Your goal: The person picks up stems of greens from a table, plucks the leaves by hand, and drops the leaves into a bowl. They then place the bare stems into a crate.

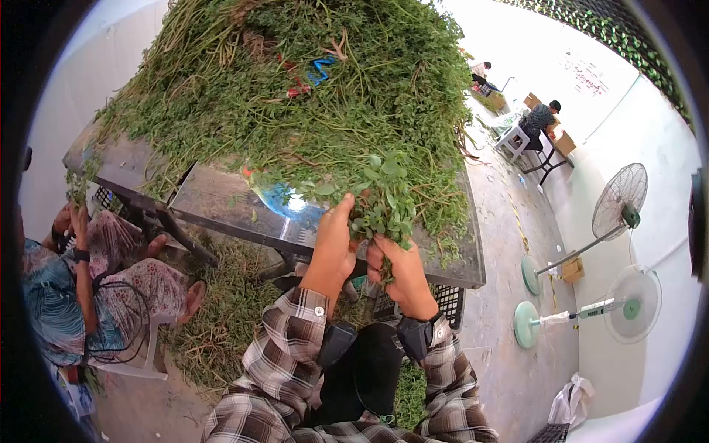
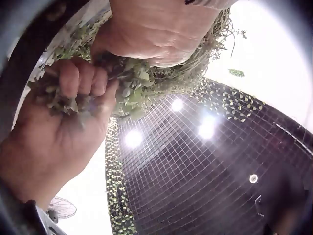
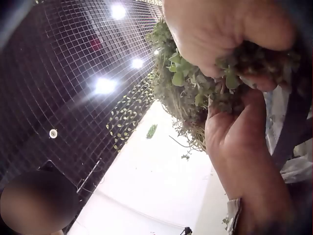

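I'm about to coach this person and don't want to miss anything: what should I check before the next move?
1. Right hand grips the leafy bunch: ok, fingers curled round it.
2. Left hand holds the bunch too: ok.
3. Bunch separate from the plant heap: cannot tell; they overlap in the head view.
4. Heap free of non-plant bits: not ok, a blue strip lies in it.
5. Standing fans away from the hands: ok, off to the right.

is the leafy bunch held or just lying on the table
Held: the left hand and right hand both grip the leafy bunch, its leaves sticking out beyond them.
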Demonstrator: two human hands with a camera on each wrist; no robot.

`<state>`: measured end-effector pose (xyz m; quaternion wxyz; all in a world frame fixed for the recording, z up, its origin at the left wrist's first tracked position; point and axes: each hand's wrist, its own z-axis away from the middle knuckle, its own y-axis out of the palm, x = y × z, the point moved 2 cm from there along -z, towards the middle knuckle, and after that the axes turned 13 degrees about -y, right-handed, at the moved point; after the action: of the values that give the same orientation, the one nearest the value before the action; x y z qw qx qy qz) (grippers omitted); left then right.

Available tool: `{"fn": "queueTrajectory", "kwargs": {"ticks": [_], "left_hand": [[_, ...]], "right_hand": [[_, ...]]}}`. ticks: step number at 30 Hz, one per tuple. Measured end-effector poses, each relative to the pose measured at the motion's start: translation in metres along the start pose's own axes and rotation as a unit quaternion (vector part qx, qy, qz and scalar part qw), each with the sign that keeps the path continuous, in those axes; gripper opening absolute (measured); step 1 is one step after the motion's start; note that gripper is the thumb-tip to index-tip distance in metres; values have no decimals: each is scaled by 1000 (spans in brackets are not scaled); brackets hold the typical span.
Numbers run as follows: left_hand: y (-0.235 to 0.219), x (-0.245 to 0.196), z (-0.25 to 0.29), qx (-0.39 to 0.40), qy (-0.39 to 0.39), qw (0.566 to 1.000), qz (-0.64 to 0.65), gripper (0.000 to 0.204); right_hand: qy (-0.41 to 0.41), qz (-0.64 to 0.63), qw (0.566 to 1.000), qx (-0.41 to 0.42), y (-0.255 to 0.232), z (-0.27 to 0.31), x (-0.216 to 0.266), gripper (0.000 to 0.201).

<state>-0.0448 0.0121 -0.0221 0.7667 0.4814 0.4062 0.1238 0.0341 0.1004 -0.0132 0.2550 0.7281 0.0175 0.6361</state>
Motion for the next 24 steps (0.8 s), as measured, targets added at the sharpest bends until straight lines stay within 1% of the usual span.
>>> {"fn": "queueTrajectory", "kwargs": {"ticks": [2,5,9,11,12,14,15,17,21,23,24], "left_hand": [[0,0,1,-16,-20,999,21,32],[1,4,-1,-10,-8,1000,28,34],[9,2,7,-5,-33,999,14,38],[10,-1,8,-5,-44,999,1,39],[9,-2,7,-5,-44,999,1,39],[9,-4,5,53,-50,997,24,34],[9,-4,5,53,-50,997,23,34],[8,-5,5,55,-51,997,1,28],[11,-5,4,34,-59,997,-41,22],[8,0,-11,69,-61,995,-33,20],[8,1,-15,78,-65,994,-43,22]], "right_hand": [[18,-17,1000,8,-1,2,0,12],[18,-1,1000,17,1,5,1,10],[28,22,999,27,0,6,0,9],[59,20,997,49,2,7,1,9],[60,20,997,49,1,8,1,9],[80,17,994,73,0,8,1,9],[79,16,994,73,-1,9,3,9],[94,39,992,74,-2,11,6,21],[97,32,991,81,-6,7,2,23],[109,21,992,57,-8,1,2,24],[117,6,991,56,-6,-1,5,20]]}}
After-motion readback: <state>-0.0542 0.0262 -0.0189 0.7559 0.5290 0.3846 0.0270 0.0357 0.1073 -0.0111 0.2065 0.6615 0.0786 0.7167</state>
